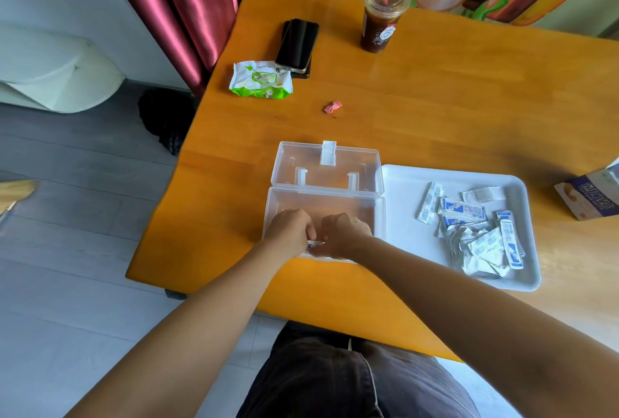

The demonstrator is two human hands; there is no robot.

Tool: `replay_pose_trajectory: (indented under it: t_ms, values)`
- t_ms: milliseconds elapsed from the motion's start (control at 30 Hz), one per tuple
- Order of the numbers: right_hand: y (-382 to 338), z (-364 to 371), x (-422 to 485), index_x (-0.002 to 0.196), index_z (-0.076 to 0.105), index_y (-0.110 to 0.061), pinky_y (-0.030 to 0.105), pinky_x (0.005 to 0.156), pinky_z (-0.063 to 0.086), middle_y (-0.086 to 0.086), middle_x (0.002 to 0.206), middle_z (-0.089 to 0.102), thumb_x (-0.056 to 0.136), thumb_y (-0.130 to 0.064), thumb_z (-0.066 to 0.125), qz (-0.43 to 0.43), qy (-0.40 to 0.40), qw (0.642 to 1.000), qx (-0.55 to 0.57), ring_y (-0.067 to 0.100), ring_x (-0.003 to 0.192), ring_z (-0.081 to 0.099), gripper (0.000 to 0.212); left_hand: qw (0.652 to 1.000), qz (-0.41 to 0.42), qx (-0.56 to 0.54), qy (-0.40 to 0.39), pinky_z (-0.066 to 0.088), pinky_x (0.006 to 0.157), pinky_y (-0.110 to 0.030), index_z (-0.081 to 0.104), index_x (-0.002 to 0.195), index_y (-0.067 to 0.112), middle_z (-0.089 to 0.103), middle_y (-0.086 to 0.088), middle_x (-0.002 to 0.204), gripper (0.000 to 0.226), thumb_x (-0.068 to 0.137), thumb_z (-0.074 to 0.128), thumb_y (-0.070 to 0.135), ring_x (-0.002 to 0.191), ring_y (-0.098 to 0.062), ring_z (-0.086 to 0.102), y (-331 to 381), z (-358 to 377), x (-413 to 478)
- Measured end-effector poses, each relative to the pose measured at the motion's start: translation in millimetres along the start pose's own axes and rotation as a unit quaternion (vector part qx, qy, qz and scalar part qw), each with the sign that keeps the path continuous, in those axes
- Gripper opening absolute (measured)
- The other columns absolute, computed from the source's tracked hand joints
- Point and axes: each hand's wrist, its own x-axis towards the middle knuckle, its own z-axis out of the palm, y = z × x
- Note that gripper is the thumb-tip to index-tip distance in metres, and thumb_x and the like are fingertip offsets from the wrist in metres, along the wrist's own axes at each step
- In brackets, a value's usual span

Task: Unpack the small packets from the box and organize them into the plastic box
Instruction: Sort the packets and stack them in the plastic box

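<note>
Two hands meet at the near wall of one clear, open-lidded plastic box. The left hand and right hand both curl their fingers closed on one small white packet, which is mostly hidden. Just beside the box, one white tray holds a heap of blue-and-white packets, too overlapped to count. One printed cardboard box stands to the right.

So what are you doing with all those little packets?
A person is sorting little packets. The left hand and the right hand are together at the near edge of the open clear plastic box, pinching a packet between them. A pile of packets waits on the white tray to the right, and the cardboard box sits further right.
</note>
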Motion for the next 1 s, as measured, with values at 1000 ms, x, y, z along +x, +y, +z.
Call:
replay_pose_trajectory:
  t_ms: [1000]
  values:
    - [11,-16,-6,0.101,0.066,-0.006,0.023,0.064,0.049,0.005,0.087,0.066,0.085,-0.021,0.07,-0.035,-0.027,0.995,-0.09,0.017,0.071,0.059,0.022,0.998,-0.001,0.067,-0.001,0.048,0.074,-0.023,0.069,0.094,0.016,0.067,-0.003,0.103,0.019,0.082,0.069,0.001,0.096,-0.02,0.061,1,0,-3]
